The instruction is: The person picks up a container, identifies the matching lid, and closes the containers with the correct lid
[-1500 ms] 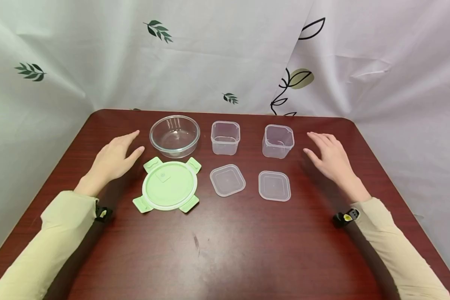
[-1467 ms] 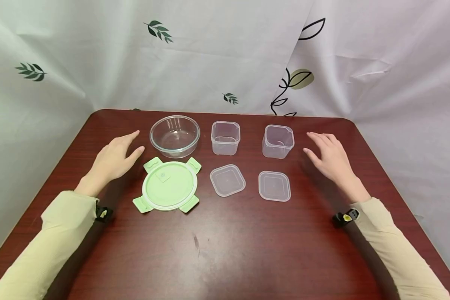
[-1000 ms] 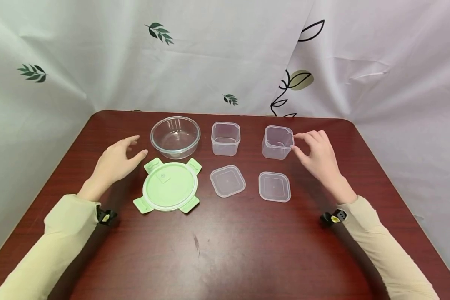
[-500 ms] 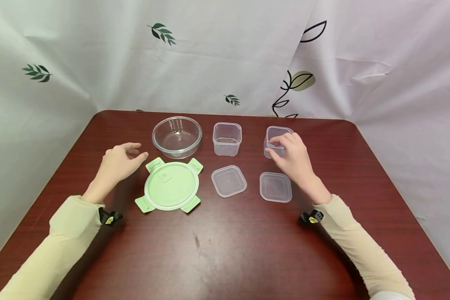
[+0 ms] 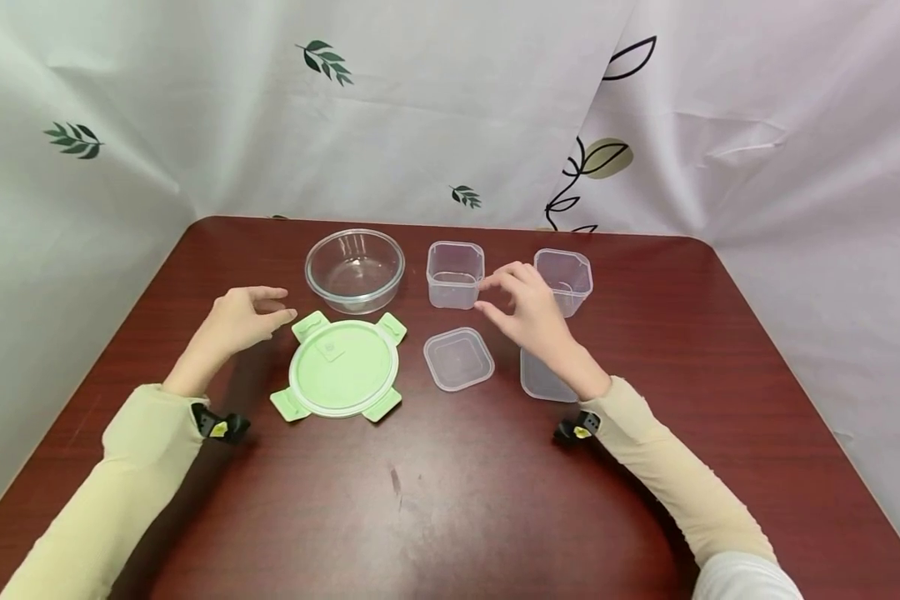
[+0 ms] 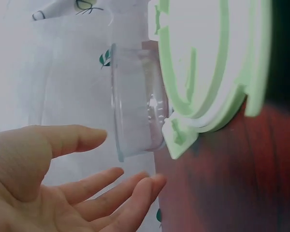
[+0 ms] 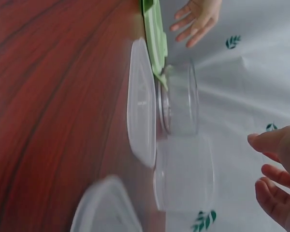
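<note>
My right hand [image 5: 528,312], fingers relaxed, hovers beside the middle square plastic container [image 5: 453,292], fingertips close to its right side. It holds nothing, and it partly covers the right square container [image 5: 573,283] and the right square lid [image 5: 546,382]. My left hand [image 5: 236,325] hangs with fingers loosely curved left of the round glass bowl [image 5: 355,271], nothing in its grasp. In front of the bowl lies a green round lid [image 5: 341,367] with flap clips. A clear square lid [image 5: 459,358] lies in front of the middle container.
All of it stands on a dark red wooden table [image 5: 450,500]. A white curtain [image 5: 390,108] with leaf prints hangs behind the table's far edge and at both sides. Black wrist cameras [image 5: 221,425] are strapped to both wrists.
My right hand has moved left, from beyond the right square container, across it, to the middle one. My left hand has curled its fingers slightly. The containers and lids stay in place.
</note>
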A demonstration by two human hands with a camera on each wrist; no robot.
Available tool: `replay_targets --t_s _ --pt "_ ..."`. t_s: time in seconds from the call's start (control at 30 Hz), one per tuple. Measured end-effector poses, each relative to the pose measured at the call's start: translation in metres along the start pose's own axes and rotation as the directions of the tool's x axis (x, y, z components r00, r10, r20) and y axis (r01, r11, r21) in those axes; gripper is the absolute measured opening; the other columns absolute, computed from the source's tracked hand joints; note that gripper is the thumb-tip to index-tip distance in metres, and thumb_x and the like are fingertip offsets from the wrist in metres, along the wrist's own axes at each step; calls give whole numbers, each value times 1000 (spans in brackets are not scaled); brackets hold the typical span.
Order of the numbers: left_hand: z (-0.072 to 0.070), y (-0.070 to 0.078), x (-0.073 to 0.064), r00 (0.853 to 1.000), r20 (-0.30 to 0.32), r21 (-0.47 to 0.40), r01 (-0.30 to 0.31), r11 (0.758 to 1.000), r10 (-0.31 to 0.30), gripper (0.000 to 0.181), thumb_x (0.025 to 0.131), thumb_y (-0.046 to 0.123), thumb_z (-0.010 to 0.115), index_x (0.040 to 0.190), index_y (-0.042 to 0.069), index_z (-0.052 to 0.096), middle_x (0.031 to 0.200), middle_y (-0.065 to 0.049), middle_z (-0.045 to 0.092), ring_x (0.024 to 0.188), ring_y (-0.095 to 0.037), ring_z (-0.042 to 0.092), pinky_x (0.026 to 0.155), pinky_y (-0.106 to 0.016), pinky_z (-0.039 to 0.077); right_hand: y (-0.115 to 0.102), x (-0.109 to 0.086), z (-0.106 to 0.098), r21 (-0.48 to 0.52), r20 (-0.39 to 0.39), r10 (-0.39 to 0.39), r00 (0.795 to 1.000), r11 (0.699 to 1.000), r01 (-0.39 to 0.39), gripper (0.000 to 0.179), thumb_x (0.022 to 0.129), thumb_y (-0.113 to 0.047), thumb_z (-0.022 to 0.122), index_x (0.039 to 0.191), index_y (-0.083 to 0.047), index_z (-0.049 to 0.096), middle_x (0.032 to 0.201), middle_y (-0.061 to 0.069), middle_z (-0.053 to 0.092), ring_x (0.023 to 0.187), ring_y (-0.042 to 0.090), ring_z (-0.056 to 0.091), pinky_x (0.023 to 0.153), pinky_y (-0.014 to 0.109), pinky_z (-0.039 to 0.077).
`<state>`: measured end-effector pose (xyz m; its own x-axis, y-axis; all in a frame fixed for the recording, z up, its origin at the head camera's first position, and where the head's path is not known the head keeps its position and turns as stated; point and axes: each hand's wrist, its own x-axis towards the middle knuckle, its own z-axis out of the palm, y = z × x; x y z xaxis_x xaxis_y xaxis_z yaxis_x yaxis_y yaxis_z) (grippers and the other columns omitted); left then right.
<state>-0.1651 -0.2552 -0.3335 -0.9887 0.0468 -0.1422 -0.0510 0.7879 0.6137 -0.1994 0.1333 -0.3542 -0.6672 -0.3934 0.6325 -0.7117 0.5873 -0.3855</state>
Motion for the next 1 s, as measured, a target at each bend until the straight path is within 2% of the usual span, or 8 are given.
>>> replay_targets --t_s 0.1,0.3,0.4,0.57,0.7,0.87,1.0 --pt "-3 -2 3 997 69 -62 25 998 -20 59 94 26 58 141 -5 42 122 -32 60 91 -32 70 78 -41 59 -6 5 9 33 42 9 999 999 -10 21 78 -14 79 96 -7 70 96 10 63 81 24 56 68 28 47" --pt "-4 -3 8 985 165 -112 70 991 -51 64 94 27 59 144 -6 36 129 -33 54 104 -33 66 82 -40 58 -16 13 28 95 156 80 984 991 -96 28 80 -17 79 103 -7 67 96 9 62 72 20 58 65 31 53" --pt "-5 -3 11 980 191 -106 78 991 -57 66 94 29 59 144 -6 36 131 -33 53 110 -37 62 87 -43 56 -19 18 37 111 196 91 976 987 -114 28 80 -18 78 104 -6 67 94 10 63 70 16 57 64 29 52" --pt "-6 0 15 978 196 -84 82 993 -64 63 93 27 61 141 -7 40 132 -32 53 115 -41 58 91 -46 53 -24 29 51 119 262 96 960 984 -131 27 81 -19 77 104 -8 68 93 10 66 69 14 60 66 26 49" --pt "-5 0 17 973 217 -77 103 992 -84 62 92 26 62 140 -9 40 133 -32 51 116 -42 57 92 -47 53 -28 39 63 143 344 112 932 975 -170 30 82 -21 76 107 -6 67 90 9 68 70 14 62 68 25 50" --pt "-1 -6 20 967 236 -90 118 989 -94 61 92 24 62 139 -10 41 132 -32 52 113 -41 58 91 -43 54 -34 48 74 145 442 168 881 956 -255 34 83 -24 75 110 -5 65 86 3 69 72 11 64 67 22 51" --pt "2 -10 22 968 233 -102 115 988 -88 60 92 23 61 138 -10 42 129 -31 54 103 -31 62 86 -37 56 -37 53 83 128 489 204 848 945 -302 34 84 -24 75 110 -6 66 87 3 71 74 11 66 67 20 51"
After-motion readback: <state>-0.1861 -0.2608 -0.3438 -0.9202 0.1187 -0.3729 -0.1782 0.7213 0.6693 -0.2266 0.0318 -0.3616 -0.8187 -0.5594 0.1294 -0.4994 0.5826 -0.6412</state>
